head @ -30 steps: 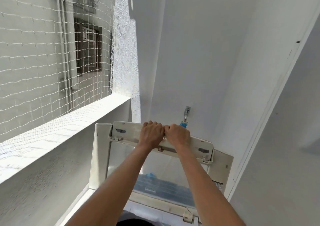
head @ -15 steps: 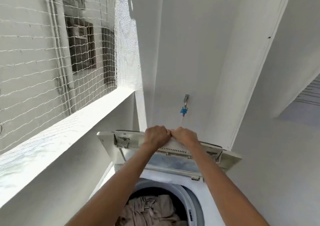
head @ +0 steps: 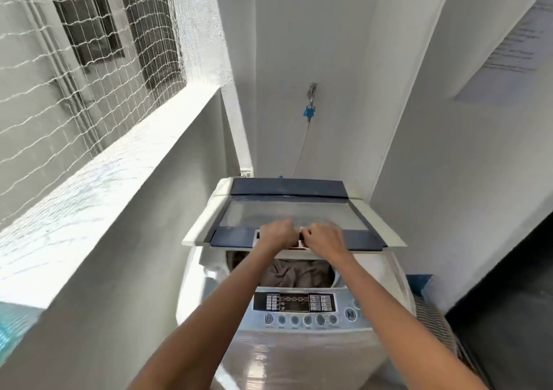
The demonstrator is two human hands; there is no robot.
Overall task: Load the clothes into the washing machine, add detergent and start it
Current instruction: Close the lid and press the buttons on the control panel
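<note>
A white top-loading washing machine (head: pixel 314 356) stands in front of me with its control panel (head: pixel 294 302) facing me. Its lid (head: pixel 287 216), dark blue with a clear window, hangs nearly flat a short way above the tub opening. My left hand (head: pixel 276 235) and my right hand (head: pixel 321 238) sit side by side at the lid's front edge, fingers curled round the handle there. Through the gap under the lid I see beige-grey clothes (head: pixel 294 273) lying in the drum.
A white parapet wall (head: pixel 98 186) topped with netting (head: pixel 74 60) runs along the left. A tap with a blue fitting (head: pixel 309 111) and a hose is on the back wall. A striped basket (head: pixel 434 323) and a dark doorway (head: pixel 508 300) are at the right.
The lid has swung down from upright to nearly flat, with both hands keeping hold of its front edge. My view has tipped downward, so the control panel and clothes now show.
</note>
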